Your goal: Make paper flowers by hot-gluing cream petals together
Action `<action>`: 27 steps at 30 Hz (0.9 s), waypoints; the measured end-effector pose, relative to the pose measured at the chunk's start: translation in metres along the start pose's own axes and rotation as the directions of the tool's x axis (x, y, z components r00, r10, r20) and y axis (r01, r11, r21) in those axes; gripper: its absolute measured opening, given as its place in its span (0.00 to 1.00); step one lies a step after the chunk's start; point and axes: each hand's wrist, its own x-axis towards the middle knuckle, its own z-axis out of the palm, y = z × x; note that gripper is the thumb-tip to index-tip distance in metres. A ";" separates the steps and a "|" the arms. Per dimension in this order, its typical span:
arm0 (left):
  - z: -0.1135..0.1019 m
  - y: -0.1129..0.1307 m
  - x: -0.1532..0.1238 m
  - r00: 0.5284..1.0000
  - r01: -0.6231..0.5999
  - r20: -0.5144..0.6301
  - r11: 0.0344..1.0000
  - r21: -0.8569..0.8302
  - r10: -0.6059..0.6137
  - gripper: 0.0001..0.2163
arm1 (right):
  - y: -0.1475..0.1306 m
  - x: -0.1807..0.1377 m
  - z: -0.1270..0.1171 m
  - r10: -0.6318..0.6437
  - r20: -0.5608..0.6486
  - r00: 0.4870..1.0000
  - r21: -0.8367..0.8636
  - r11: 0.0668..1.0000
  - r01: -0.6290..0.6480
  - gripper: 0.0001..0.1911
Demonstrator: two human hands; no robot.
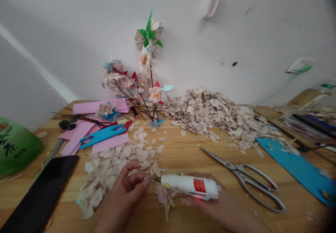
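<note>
My right hand (204,198) is closed round a white glue gun (181,184) with an orange-red label and a small glowing red light. The gun's dark nozzle points left, towards my left hand (128,191). Thumb and fingers of that hand pinch a pale dried petal (148,178) close to the nozzle tip. A partly made flower of pale petals with a pinkish middle (165,198) hangs just under the gun's front end; what supports it is hidden. Loose petals (112,163) lie spread on the table beyond and left of my left hand.
Open scissors (236,170) lie to the right, near a blue sheet (294,166). A large petal heap (210,110) rests against the wall. Twigs with finished flowers (156,94) stand at the back. Pink strips (110,143), a phone (44,191) and a green package (18,147) are left.
</note>
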 end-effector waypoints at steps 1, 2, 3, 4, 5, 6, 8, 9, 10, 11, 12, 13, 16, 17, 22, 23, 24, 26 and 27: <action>0.000 0.000 0.000 1.000 -0.003 0.000 1.000 0.002 0.003 0.22 | 0.000 0.000 0.000 -0.006 0.003 1.000 0.003 1.000 0.006 0.11; -0.001 0.000 0.001 1.000 -0.004 -0.001 1.000 0.003 0.004 0.22 | 0.001 0.000 0.000 -0.011 0.009 1.000 0.008 1.000 0.011 0.12; -0.001 -0.001 0.001 1.000 -0.004 0.000 1.000 0.004 0.004 0.22 | 0.002 0.000 0.000 -0.013 0.010 1.000 0.017 1.000 0.013 0.12; -0.001 -0.001 0.002 1.000 -0.003 0.005 1.000 0.006 0.003 0.22 | 0.003 0.001 0.001 -0.011 0.010 1.000 0.026 1.000 0.011 0.12; -0.002 -0.001 0.002 1.000 -0.003 0.010 1.000 0.008 0.003 0.22 | 0.004 0.001 0.001 -0.004 0.009 1.000 0.035 0.999 0.004 0.12; -0.002 -0.001 0.002 1.000 -0.004 0.014 1.000 0.011 0.004 0.22 | 0.005 0.001 0.002 0.004 0.008 1.000 0.040 0.999 -0.005 0.11; -0.001 -0.001 0.002 1.000 -0.006 0.015 1.000 0.015 0.005 0.21 | 0.006 0.002 0.003 0.012 0.006 1.000 0.035 0.999 -0.012 0.12; -0.001 0.000 0.002 1.000 -0.003 0.012 1.000 0.015 0.003 0.22 | 0.005 0.002 0.002 0.016 0.009 1.000 0.024 1.000 -0.016 0.12; 0.000 0.000 0.002 1.000 0.001 0.008 1.000 0.015 -0.001 0.22 | 0.004 0.002 0.002 0.020 0.013 1.000 0.010 1.000 -0.020 0.12; 0.000 0.001 0.002 1.000 0.003 0.004 1.000 0.015 -0.003 0.22 | 0.003 0.002 0.001 0.021 0.017 1.000 -0.002 1.000 -0.021 0.12; 0.001 0.001 0.002 1.000 0.005 0.003 1.000 0.013 -0.005 0.22 | 0.002 0.001 0.000 0.019 0.020 1.000 -0.011 1.000 -0.019 0.11; 0.001 0.001 0.002 1.000 0.005 0.003 1.000 0.010 -0.005 0.22 | 0.001 0.001 0.000 0.015 0.018 1.000 -0.014 1.000 -0.015 0.11; 0.001 0.000 0.003 1.000 0.004 0.001 1.000 0.001 -0.004 0.22 | -0.001 -0.001 -0.001 0.000 0.007 1.000 -0.008 1.000 0.000 0.10; 0.001 0.000 0.003 1.000 0.006 0.000 1.000 0.000 -0.006 0.22 | -0.001 -0.001 -0.001 -0.002 0.011 1.000 -0.003 1.000 0.002 0.10; -0.002 -0.005 0.004 1.000 -0.006 -0.002 1.000 0.022 0.006 0.21 | -0.002 -0.001 0.000 0.018 0.046 0.999 0.048 0.999 -0.021 0.13; -0.003 -0.005 0.004 1.000 -0.013 -0.004 1.000 0.023 0.013 0.21 | -0.002 -0.001 0.000 0.025 0.043 0.999 0.050 0.998 -0.027 0.13; -0.003 -0.005 0.004 1.000 -0.022 -0.007 1.000 0.022 0.022 0.21 | -0.002 -0.001 -0.001 0.031 0.036 0.999 0.041 0.999 -0.032 0.13; -0.004 -0.005 0.004 0.999 -0.028 -0.015 0.999 0.025 0.029 0.21 | -0.001 -0.001 -0.002 0.038 0.024 0.999 0.005 0.999 -0.038 0.12; -0.004 -0.005 0.004 0.999 -0.028 -0.017 0.999 0.028 0.029 0.21 | 0.000 -0.001 -0.003 0.046 0.017 0.999 -0.008 0.999 -0.045 0.12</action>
